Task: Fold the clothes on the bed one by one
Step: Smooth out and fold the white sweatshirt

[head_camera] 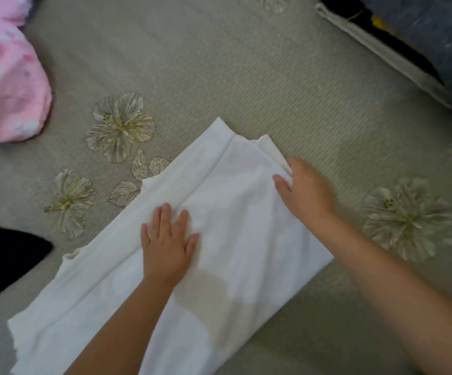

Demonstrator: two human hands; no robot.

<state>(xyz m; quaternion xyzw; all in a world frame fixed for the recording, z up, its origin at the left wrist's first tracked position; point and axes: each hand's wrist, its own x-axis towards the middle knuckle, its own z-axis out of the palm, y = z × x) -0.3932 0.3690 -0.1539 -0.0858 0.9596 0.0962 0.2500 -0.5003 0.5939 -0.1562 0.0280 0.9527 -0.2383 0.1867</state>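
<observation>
A white garment (235, 201) lies spread diagonally on the beige bedspread (219, 77), running from the lower left to the centre. My left hand (168, 244) lies flat on its middle, fingers straight and spread, pressing the cloth down. At the garment's far right edge my right hand (304, 189) pinches a fold of the fabric, thumb on top and fingers tucked under the edge. A faint beige stain shows on the cloth near my left forearm.
A pink fluffy garment (5, 85) sits at the upper left. A black piece of clothing (0, 261) lies at the left edge. A dark grey pillow (430, 41) on a white-edged cover fills the upper right corner. Embroidered flowers dot the bedspread.
</observation>
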